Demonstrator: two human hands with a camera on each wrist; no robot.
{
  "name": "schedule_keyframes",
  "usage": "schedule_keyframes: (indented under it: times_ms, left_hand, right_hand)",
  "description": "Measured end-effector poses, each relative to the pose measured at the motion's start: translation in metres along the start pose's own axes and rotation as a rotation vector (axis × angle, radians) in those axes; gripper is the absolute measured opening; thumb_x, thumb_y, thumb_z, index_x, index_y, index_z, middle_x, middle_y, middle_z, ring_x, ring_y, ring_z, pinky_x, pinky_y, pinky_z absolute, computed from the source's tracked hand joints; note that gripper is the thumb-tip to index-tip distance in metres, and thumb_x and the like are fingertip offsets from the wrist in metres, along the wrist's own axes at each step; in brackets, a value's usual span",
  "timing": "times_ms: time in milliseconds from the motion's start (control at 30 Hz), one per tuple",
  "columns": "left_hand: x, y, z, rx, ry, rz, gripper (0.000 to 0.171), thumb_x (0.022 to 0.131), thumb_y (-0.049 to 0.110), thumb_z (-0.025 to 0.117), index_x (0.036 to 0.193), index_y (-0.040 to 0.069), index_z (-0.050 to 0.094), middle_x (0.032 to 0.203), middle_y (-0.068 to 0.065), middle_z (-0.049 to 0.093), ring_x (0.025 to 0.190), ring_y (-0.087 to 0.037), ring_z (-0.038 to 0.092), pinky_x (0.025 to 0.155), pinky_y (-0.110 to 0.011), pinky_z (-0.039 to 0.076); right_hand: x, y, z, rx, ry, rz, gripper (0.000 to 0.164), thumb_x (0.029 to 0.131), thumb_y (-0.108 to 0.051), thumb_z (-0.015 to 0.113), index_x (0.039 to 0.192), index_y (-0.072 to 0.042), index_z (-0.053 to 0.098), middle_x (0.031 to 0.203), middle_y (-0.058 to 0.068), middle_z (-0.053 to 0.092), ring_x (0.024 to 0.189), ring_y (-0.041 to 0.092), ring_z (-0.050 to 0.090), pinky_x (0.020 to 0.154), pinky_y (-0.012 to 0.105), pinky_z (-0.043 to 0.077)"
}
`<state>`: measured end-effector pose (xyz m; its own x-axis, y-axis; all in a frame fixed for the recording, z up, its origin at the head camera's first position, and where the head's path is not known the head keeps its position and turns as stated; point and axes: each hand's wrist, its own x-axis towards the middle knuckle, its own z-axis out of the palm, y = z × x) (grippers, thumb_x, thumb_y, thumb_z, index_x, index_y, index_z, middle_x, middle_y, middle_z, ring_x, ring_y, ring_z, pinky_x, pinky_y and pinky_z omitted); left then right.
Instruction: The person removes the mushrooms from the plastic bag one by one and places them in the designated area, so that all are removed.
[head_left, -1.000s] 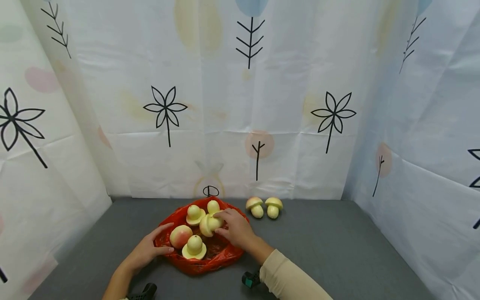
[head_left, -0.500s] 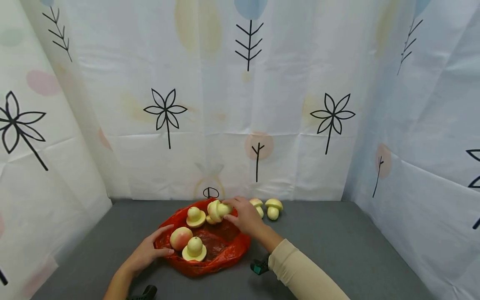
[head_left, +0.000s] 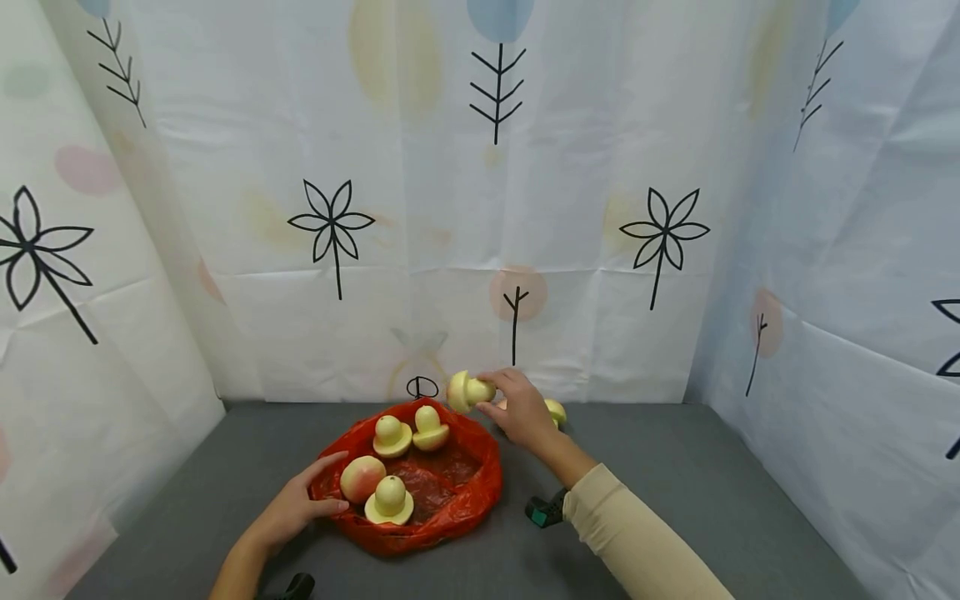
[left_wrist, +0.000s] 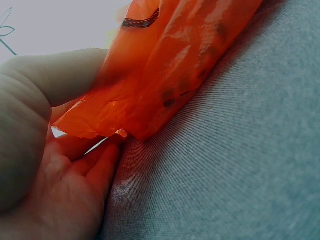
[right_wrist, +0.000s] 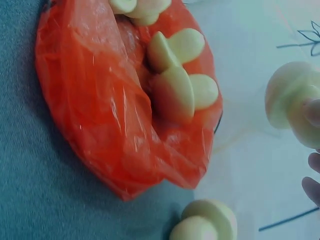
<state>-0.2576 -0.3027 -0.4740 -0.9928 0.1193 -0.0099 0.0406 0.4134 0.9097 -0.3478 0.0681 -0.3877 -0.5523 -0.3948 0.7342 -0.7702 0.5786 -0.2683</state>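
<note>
My right hand (head_left: 525,410) pinches a pale yellow toy mushroom (head_left: 461,393) by its stem, above the far right rim of a red plastic bag (head_left: 480,492). The right wrist view shows this mushroom (right_wrist: 282,95) apart from the bag. At the bag's left side, my left hand (head_left: 294,507) grips the edge, and in the left wrist view the red plastic (left_wrist: 160,70) passes between thumb and fingers. Inside the bag stand mushrooms at the back left (head_left: 390,433), back right (head_left: 431,430) and front (head_left: 389,502). Beside the front one lies a mushroom with its pink-tinged cap up (head_left: 362,479).
Behind the right hand, a mushroom (head_left: 556,411) on the grey tabletop (head_left: 660,492) is partly covered; another there is almost wholly hidden. White patterned curtains (head_left: 585,333) enclose the back and sides. A black wrist device (head_left: 546,508) sits at the right cuff.
My right hand has lifted a mushroom out of the bag, carrying it up and to the right, and now covers much of the mushrooms on the table. The left hand has stayed at the bag's edge.
</note>
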Motion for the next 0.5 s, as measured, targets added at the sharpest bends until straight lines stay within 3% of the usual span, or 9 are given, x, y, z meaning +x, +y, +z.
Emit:
schedule_keyframes:
  times_ms: [500]
  left_hand:
    - [0.000, -0.001, 0.000, 0.008, 0.002, 0.000, 0.077, 0.083, 0.022, 0.077, 0.148, 0.012, 0.039, 0.150, -0.026, 0.030, 0.133, -0.044, 0.029, 0.101, -0.056, 0.039]
  right_hand:
    - [-0.023, 0.033, -0.012, 0.090, 0.230, 0.186, 0.040, 0.080, -0.011, 0.080, 0.117, -0.002, 0.066, 0.109, 0.015, 0.066, 0.093, 0.030, 0.060, 0.071, 0.047, 0.054]
